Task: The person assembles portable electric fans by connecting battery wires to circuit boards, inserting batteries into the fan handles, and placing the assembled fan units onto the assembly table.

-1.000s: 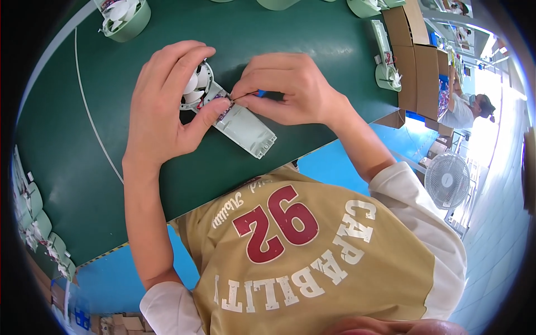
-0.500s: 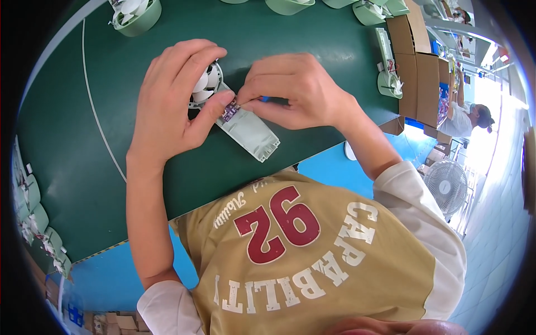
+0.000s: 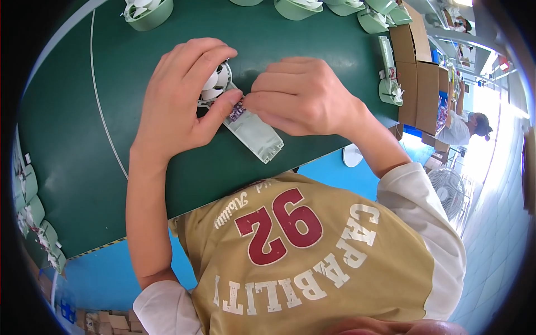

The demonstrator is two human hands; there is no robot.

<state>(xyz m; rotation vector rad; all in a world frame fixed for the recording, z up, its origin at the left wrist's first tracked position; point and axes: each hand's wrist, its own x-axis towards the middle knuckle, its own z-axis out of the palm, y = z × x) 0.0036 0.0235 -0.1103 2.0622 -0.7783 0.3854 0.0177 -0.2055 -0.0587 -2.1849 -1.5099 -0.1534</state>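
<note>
A pale green handheld fan housing point(image 3: 258, 138) lies at a slant on the table before me. White fan blades point(image 3: 215, 84) sit in its round head, and a small purple circuit board point(image 3: 237, 111) shows in the handle just below. My left hand point(image 3: 187, 95) is wrapped round the fan head, its thumb lying beside the board. My right hand point(image 3: 304, 97) is closed in a pinch, fingertips at the board's upper right edge. What those fingers hold is hidden.
The green table point(image 3: 184, 184) carries more pale green fan housings point(image 3: 298, 8) along its far edge. Others point(image 3: 33, 209) stand at the left. Another opened housing point(image 3: 389, 72) lies at the right, beside cardboard boxes point(image 3: 427, 95). A white cable point(image 3: 97, 95) crosses the left side. A person point(image 3: 466, 125) works beyond the boxes.
My right hand's fingers have curled in more over the board, and a blue bit seen by them is now hidden. The left hand keeps its hold; the whole view has shifted slightly.
</note>
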